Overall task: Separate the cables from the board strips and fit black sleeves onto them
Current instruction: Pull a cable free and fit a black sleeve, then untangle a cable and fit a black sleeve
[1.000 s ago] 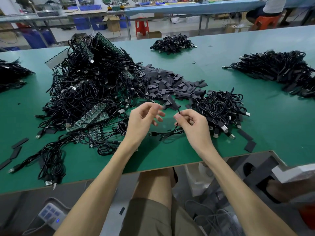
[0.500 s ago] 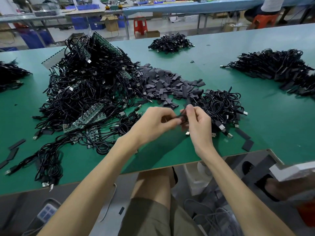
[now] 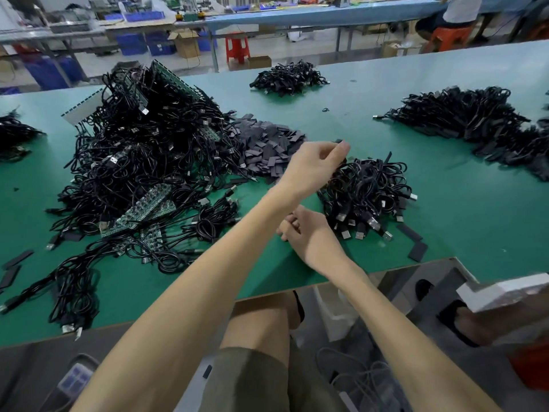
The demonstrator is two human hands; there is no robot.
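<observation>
Head view, single moment. I see both bare forearms crossed over the near edge of the green table.

(a) The left hand reaches across to the right and hangs above the inner edge of the small cable pile. Its fingers are curled with the thumb laid against the forefinger. A small dark piece shows at the fingertips; I cannot tell whether it is pinched or lies behind them.

(b) The right hand sits low over the table, just beside that pile, partly under the left forearm. Its fingers are curled inward; I cannot tell whether they hold anything.

(c) The large tangled heap of cables lies to the left, with green board strips showing in it and at its near edge.

(d) The black sleeves lie in a flat heap between the large heap and the small cable pile. Two loose sleeves lie near the table edge on the right.

(e) Further cable piles lie well apart at the far right.
</observation>
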